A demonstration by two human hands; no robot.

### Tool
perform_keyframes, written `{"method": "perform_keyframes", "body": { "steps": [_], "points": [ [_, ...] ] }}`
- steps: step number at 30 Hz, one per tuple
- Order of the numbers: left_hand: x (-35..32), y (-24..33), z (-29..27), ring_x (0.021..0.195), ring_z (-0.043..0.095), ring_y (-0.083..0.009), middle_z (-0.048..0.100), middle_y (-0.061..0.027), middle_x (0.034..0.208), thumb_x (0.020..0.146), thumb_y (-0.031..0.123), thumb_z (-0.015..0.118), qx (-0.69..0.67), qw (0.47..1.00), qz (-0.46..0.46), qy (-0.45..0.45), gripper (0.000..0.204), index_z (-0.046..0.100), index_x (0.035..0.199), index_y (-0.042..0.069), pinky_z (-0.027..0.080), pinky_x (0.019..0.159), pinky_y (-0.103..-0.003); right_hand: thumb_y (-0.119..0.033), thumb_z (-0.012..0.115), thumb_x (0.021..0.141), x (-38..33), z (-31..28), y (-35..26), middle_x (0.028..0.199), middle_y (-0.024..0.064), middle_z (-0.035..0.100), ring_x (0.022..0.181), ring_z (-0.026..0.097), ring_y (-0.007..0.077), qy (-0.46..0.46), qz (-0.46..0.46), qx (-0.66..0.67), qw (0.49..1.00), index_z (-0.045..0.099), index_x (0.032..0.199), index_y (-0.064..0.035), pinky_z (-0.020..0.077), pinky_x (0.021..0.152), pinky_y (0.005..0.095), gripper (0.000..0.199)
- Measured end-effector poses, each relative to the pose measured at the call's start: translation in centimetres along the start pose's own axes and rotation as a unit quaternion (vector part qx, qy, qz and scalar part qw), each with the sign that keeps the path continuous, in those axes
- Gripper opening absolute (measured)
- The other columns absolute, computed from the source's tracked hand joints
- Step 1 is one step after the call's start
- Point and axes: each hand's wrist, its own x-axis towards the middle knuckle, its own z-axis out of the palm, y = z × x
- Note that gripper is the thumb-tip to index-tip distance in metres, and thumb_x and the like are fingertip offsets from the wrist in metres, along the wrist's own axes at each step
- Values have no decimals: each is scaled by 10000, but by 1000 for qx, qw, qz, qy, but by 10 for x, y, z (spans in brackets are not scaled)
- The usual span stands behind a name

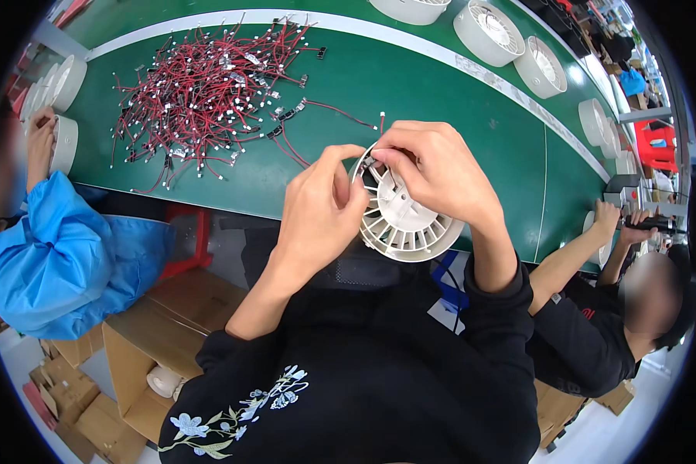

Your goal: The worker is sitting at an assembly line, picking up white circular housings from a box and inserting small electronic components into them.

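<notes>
A white round plastic housing [406,224] with radial slots and a hub sits tilted at the table's near edge, in front of my body. My left hand [321,205] grips its left rim, thumb and fingers closed at the edge. Over its far side my right hand [441,166] is pinched, with the fingertips at a small dark part [369,163] just inside the rim. My fingers partly cover that part, so its exact kind is hard to make out. A red-and-black wire lead [340,110] lies on the table just beyond my hands.
A large tangled heap of red-and-black wire leads [209,97] covers the green table's [441,85] far left. More white housings [489,32] stand along the far side. A person in blue [62,247] works at left; another in black [595,332] holds a tool at right. An open cardboard box [135,379] stands below left.
</notes>
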Motion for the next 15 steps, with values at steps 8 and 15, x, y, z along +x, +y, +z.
{"method": "perform_keyframes", "body": {
  "steps": [8, 15],
  "points": [
    [5, -1, 11, 497, 410, -22, 462, 24, 588, 909, -9, 663, -12, 1000, -4, 5, 133, 590, 1019, 6, 308, 452, -243, -97, 682, 857, -23, 18, -9, 800, 115, 657, 711, 650, 316, 97, 86, 7, 992, 714, 860, -19, 509, 634, 411, 85],
    [12, -3, 9, 507, 398, -18, 442, 32, 576, 917, 11, 677, 14, 1000, 6, -18, 120, 574, 978, 2, 298, 452, -244, -30, 765, 802, -23, 13, 2, 829, 61, 647, 663, 640, 215, 123, -38, -43, 991, 726, 906, -30, 506, 570, 310, 111]
  ]
}}
